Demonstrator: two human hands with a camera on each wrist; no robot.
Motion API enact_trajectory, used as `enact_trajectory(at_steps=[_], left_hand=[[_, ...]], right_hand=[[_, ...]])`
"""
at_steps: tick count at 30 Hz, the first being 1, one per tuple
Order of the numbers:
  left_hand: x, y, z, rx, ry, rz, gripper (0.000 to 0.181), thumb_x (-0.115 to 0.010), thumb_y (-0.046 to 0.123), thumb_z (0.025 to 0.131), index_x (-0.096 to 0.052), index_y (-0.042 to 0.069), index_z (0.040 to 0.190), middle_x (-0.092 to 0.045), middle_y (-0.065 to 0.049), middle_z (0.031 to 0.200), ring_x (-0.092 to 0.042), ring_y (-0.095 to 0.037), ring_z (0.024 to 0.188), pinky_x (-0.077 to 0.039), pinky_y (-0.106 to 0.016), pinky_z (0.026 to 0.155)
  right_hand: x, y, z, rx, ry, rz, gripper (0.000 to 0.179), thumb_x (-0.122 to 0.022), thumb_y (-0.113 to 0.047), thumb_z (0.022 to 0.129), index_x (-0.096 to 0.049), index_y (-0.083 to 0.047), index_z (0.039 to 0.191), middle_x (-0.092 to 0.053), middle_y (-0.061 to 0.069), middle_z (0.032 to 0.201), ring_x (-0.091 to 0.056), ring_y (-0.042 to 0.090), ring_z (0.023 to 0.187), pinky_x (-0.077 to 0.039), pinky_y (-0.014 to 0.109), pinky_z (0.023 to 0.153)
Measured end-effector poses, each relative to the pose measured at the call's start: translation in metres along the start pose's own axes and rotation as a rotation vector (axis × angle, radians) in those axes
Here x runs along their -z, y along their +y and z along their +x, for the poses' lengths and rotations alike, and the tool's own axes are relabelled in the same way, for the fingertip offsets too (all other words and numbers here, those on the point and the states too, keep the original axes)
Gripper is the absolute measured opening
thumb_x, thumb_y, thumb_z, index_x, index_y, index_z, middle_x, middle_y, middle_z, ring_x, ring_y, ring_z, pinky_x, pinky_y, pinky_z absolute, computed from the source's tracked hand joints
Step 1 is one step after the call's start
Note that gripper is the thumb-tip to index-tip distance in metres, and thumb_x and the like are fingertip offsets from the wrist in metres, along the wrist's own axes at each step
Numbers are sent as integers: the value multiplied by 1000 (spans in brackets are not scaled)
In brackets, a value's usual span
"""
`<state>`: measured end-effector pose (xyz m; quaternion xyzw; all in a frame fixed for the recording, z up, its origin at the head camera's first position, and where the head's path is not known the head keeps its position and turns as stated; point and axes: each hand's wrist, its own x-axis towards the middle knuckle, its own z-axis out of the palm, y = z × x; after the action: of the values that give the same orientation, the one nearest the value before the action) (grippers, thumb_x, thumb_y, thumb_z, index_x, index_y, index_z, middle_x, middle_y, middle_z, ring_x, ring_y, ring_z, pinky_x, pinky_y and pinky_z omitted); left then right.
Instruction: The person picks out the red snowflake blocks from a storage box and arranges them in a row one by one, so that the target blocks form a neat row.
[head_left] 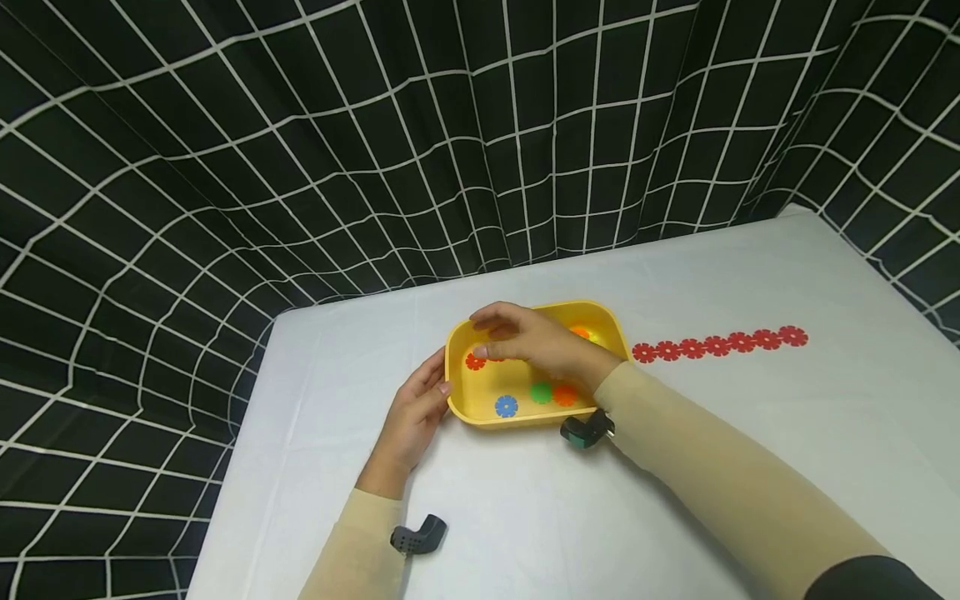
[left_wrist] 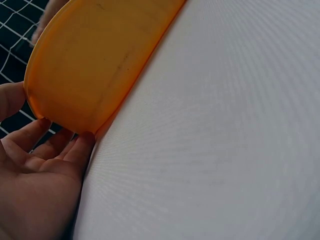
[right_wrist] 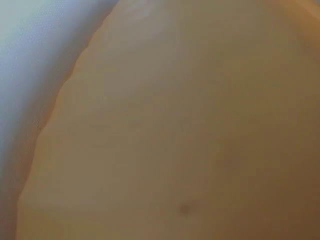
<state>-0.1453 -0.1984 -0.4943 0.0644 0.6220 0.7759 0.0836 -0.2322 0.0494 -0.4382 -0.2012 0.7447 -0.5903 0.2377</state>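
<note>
Fingers and thumb of the left hand (head_left: pixel 414 412) have the near-left end of the yellow tray (head_left: pixel 483 392) pinched, thumb up at the rim, fingertips against the outer wall, and that looks like a steadying hold, keeping the tray from sliding on the white cloth (head_left: pixel 337 367). Over the top comes the right hand (head_left: pixel 536 340), bent down inside the tray at its left end, thumb stretched out right by the red pieces (head_left: pixel 475 362); whether those fingertips have one pinched, I can't tell, and the right wrist view is only a tan blur. Now look at these pieces: flat, round, notched around the edge like little flowers, bright red, with more of the kind about them, a blue piece (head_left: pixel 506 406) at the front, a green piece (head_left: pixel 541 392) and an orange piece (head_left: pixel 565 395) side by side. And outside, just right of the tray, lies a red row (head_left: pixel 717 345), seven flowers edge to edge in a near-straight line, presumably set there to stay apart from the mixed colours. Whether their notches interlock is too small to tell.
</note>
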Motion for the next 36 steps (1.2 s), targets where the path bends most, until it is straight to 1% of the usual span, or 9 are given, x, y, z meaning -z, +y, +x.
enact_trajectory(at_steps=[3, 7, 10, 13, 15, 18, 23, 29, 36], left_hand=[[1, 0, -2, -1, 6, 2, 58, -53, 2, 110, -39, 2, 167, -41, -11, 170, -39, -26, 156, -42, -35, 120], [1, 1, -3, -5, 6, 7, 59, -54, 3, 110, -39, 1, 167, -41, -13, 170, -39, -27, 156, -41, -36, 120], [1, 1, -3, -6, 10, 8, 58, -54, 3, 110, -39, 1, 167, -41, -13, 170, -40, -27, 155, -41, -36, 120], [0, 1, -3, -2, 14, 10, 58, -54, 3, 110, -40, 2, 167, -42, -12, 169, -41, -27, 154, -42, -35, 120], [0, 1, -2, 0, 16, 8, 58, -54, 3, 110, -41, 2, 167, -42, -12, 169, -41, -26, 154, -42, -35, 119], [0, 1, -1, 1, 18, 7, 58, -54, 3, 110, -41, 2, 167, -42, -12, 169, -41, -26, 154, -42, -35, 119], [-1, 1, -1, 2, 12, 4, 58, -53, 3, 111, -40, 2, 167, -42, -12, 170, -41, -26, 154, -42, -35, 119], [-2, 1, -1, 1, 8, 9, 58, -54, 3, 110, -40, 2, 167, -42, -12, 170, -41, -26, 155, -42, -35, 119], [-1, 1, -1, 0, 9, 12, 58, -54, 3, 110, -40, 3, 167, -42, -11, 170, -40, -25, 155, -41, -35, 120]], right_hand=[[-1, 5, 3, -6, -34, -70, 59, -83, -23, 99, -61, -14, 153, -60, 4, 152, -52, 29, 141, -41, 46, 121], [-2, 8, 5, -15, -72, -169, 58, -79, -7, 100, -60, -8, 154, -62, 9, 151, -54, 30, 141, -40, 44, 122], [-4, 11, 8, 20, -77, -320, 52, -75, 2, 99, -63, -4, 149, -66, 9, 144, -58, 28, 134, -42, 43, 121], [-6, 14, 10, 68, -66, -488, 43, -73, 7, 97, -69, -3, 139, -68, 7, 132, -59, 27, 125, -45, 42, 118], [-7, 15, 11, 89, -55, -562, 38, -72, 9, 96, -71, -3, 132, -67, 6, 126, -58, 27, 120, -47, 40, 115], [-9, 14, 11, 95, -47, -592, 34, -74, 9, 95, -72, -3, 127, -66, 5, 121, -57, 27, 116, -48, 39, 112], [-11, 14, 9, 78, -39, -609, 33, -76, 6, 97, -74, -4, 128, -64, 5, 118, -56, 25, 112, -50, 37, 107], [-13, 13, 6, 74, -30, -635, 31, -76, 3, 98, -75, -5, 127, -63, 4, 118, -54, 25, 113, -49, 36, 105], [-14, 12, 5, 97, -37, -609, 30, -72, 7, 98, -76, -10, 122, -61, 5, 109, -53, 24, 108, -50, 34, 96]])
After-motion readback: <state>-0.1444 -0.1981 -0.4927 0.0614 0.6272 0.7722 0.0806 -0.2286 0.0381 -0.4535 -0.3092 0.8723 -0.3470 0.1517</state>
